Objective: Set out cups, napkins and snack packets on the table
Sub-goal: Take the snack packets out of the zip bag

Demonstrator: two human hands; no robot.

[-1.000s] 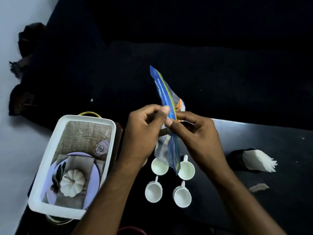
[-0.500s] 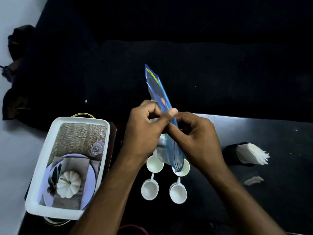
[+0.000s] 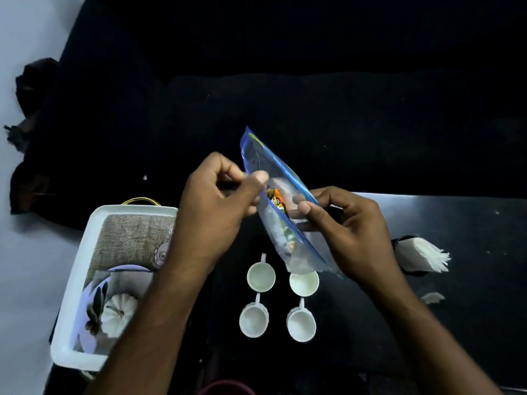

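I hold a clear zip bag (image 3: 281, 201) with a blue edge above the black table (image 3: 456, 223); colourful snack packets show inside it. My left hand (image 3: 216, 206) pinches one side of the bag's mouth and my right hand (image 3: 345, 223) pinches the other, so the mouth gapes. Below the bag stand several small white cups (image 3: 261, 276) in two rows, handles pointing away from me. White napkins (image 3: 425, 255) fan out of a black holder at the right.
A white tray (image 3: 71, 323) with a printed pumpkin picture sits at the table's left edge, a small glass on it. A scrap of white paper (image 3: 433, 297) lies below the napkin holder. A dark sofa (image 3: 313, 95) fills the space behind the table.
My hands have drawn apart, pulling the bag's mouth open, and the bag has tilted to the right. The packets inside now show.
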